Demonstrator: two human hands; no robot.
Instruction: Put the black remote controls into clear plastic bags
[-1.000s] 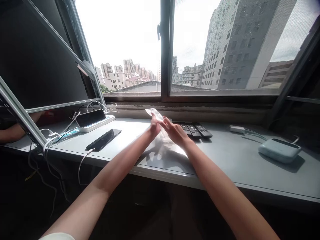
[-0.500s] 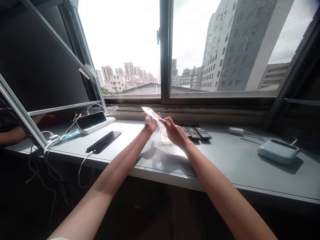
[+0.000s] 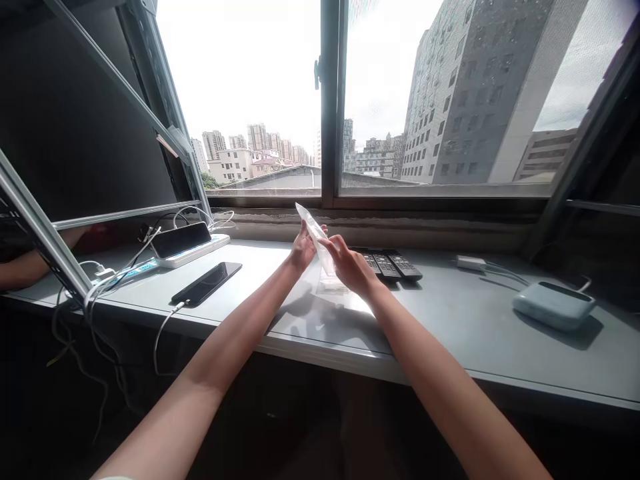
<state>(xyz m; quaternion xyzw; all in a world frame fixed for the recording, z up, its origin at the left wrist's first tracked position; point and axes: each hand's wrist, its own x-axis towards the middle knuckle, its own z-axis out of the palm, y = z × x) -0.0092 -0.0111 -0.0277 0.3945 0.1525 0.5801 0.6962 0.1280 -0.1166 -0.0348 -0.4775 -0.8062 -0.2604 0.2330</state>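
Observation:
My left hand (image 3: pixel 301 249) and my right hand (image 3: pixel 349 265) both pinch a clear plastic bag (image 3: pixel 314 235), held upright above the grey window ledge (image 3: pixel 450 320). The bag's top points up and to the left, towards the window. More clear plastic (image 3: pixel 332 285) lies flat on the ledge just under my hands. Three black remote controls (image 3: pixel 393 264) lie side by side right behind my right hand.
A black phone (image 3: pixel 207 282) on a white cable lies at the left. Behind it a second phone (image 3: pixel 181 239) rests on a white power strip with several cables. A pale blue box (image 3: pixel 553 304) and a white adapter (image 3: pixel 471 262) sit at the right. Another person's arm (image 3: pixel 25 269) shows far left.
The bag has tipped from leaning left to nearly upright between my hands. My hands stay close together over the same spot on the ledge.

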